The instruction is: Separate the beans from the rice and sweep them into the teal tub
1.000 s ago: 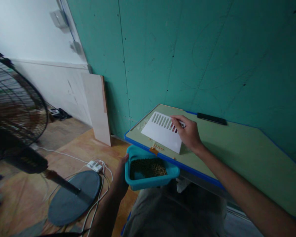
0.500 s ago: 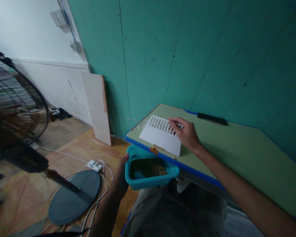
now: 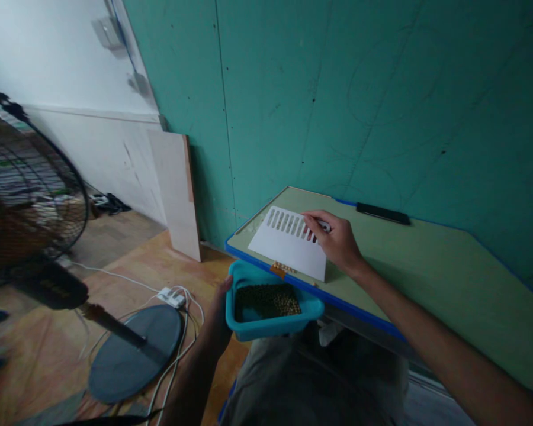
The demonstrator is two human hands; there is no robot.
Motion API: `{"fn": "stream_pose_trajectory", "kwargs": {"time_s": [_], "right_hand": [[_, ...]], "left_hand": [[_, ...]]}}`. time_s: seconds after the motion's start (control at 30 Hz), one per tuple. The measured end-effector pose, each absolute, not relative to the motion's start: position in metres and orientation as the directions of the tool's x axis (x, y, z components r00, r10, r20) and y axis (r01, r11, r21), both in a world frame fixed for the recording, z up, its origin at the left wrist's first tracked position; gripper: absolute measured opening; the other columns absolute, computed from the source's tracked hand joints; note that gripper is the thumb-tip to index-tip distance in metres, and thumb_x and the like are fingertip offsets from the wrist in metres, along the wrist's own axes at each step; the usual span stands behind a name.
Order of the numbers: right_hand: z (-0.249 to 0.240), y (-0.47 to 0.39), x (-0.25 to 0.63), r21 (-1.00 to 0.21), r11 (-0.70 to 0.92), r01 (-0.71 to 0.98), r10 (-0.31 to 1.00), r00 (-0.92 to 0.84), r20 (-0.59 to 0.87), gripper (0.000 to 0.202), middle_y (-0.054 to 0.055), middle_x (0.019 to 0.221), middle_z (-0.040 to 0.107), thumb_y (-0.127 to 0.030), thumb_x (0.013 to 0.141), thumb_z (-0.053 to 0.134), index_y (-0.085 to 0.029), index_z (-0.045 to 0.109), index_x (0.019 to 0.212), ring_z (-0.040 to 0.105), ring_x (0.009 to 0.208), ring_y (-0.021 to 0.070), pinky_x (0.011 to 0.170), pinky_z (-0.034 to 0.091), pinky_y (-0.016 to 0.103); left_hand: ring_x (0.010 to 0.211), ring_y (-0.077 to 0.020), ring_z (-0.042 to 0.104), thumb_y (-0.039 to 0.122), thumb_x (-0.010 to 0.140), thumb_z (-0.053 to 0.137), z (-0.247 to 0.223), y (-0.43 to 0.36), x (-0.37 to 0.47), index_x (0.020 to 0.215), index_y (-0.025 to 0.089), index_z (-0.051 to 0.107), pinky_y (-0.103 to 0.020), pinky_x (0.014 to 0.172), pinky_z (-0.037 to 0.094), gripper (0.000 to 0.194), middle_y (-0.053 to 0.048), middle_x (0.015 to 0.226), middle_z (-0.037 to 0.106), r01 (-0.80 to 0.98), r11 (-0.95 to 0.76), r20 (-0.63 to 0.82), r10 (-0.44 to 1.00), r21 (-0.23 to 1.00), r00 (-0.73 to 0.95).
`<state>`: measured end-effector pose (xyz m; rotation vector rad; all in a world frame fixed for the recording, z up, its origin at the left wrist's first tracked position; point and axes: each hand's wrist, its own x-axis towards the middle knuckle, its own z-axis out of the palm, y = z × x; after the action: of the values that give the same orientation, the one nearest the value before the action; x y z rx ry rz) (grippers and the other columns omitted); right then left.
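My left hand (image 3: pixel 220 310) grips the left rim of a turquoise plastic basin (image 3: pixel 266 331), holding it just below the table's front edge. Inside the basin lie small dark green beans (image 3: pixel 257 296) and, at the right, pale tan beans (image 3: pixel 289 304). My right hand (image 3: pixel 335 239) is closed on the slotted top of a white plastic scraper (image 3: pixel 288 248), which stands tilted on the tabletop. A few tan beans (image 3: pixel 284 267) sit along the scraper's lower edge, by a piece of orange-brown tape (image 3: pixel 277 271) on the table's blue edge.
The green table (image 3: pixel 426 266) has blue edging and stands against a green wall. A black phone-like object (image 3: pixel 382 213) lies at its back edge. To the left are a floor fan (image 3: pixel 48 284), a white power strip (image 3: pixel 171 297) with cords, and a leaning board (image 3: pixel 175 195).
The scraper has shifted very slightly toward the table's front edge. Both hands and the basin stay nearly where they were.
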<state>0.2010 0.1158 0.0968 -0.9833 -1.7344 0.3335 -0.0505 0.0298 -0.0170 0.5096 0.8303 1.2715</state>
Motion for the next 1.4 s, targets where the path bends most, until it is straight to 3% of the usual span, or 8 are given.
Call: {"fn": "stream_pose_trajectory", "kwargs": {"time_s": [1.4], "right_hand": [[0.1007, 0.1103, 0.1969, -0.669, 0.624, 0.405, 0.764, -0.132, 0.632, 0.028, 0.002, 0.077, 0.071, -0.044, 0.095, 0.062, -0.020, 0.075, 0.101, 0.064, 0.062, 0.0146, 0.060, 0.051, 0.028]], "left_hand": [[0.112, -0.0341, 0.072, 0.051, 0.084, 0.071, -0.0088, 0.0261, -0.0476, 0.108, 0.014, 0.078, -0.043, 0.101, 0.054, 0.044, -0.010, 0.102, 0.083, -0.641, 0.247, -0.252, 0.964, 0.726, 0.086]]}}
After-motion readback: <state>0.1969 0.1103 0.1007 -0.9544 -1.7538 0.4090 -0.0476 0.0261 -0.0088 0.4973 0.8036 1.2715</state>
